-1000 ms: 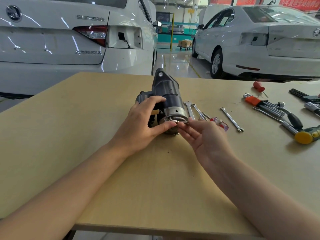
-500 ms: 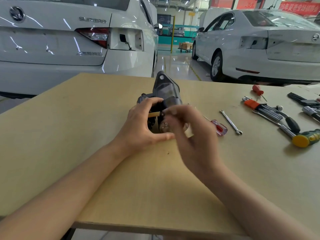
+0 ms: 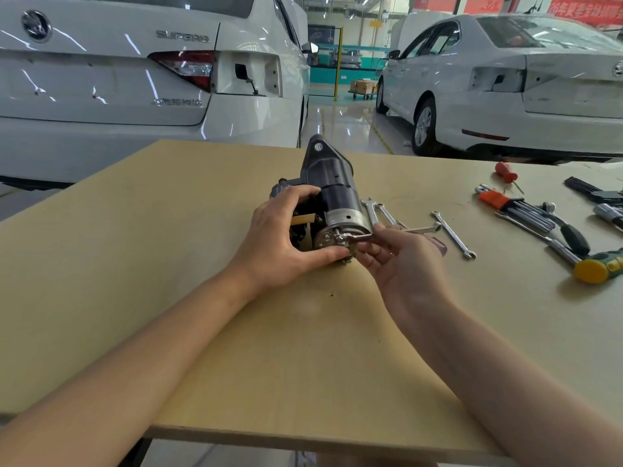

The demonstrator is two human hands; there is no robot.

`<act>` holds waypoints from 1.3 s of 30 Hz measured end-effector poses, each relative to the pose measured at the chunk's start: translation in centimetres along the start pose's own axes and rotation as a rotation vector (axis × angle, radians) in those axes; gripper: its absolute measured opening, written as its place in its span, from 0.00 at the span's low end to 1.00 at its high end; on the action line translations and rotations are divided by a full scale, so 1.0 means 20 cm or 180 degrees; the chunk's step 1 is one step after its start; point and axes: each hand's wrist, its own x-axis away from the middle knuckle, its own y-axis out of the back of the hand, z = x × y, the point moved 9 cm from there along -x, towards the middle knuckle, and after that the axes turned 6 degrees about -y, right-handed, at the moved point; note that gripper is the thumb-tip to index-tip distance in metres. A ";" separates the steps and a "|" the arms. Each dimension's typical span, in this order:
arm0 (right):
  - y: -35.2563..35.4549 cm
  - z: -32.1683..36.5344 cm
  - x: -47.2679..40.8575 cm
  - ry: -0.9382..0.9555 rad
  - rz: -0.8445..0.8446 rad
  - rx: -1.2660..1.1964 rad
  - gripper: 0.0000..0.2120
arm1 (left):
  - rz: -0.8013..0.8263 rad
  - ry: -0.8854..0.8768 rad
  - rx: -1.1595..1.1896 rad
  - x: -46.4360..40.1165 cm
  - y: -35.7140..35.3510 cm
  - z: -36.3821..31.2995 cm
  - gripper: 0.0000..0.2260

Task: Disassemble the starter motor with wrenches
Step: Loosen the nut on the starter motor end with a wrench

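Head camera is showing the right hand (image 3: 401, 261) pinching a small wrench (image 3: 387, 234), its head sitting on a fastener at the silver rear end of the starter motor (image 3: 333, 203). Left hand (image 3: 286, 244) is gripping the motor from the side, thumb under the end cap, steadying it. Motor is lying near the middle of the tabletop (image 3: 168, 264), nose pointing away. Housing is looking whole, so disassembly is judged to be only beginning, with the fasteners and cover still to come off. Two spare wrenches (image 3: 377, 210) are lying just beside the motor, another wrench (image 3: 453, 234) further right, with hex keys (image 3: 519, 210) and a yellow-tipped hammer (image 3: 596, 266) beyond. Two white cars (image 3: 135, 89) are standing behind on a glossy workshop floor.
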 end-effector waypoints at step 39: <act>0.01 -0.02 0.00 -0.0144 -0.0034 -0.0132 0.07 | -0.0030 -0.0121 -0.0068 0.00 0.00 -0.02 0.39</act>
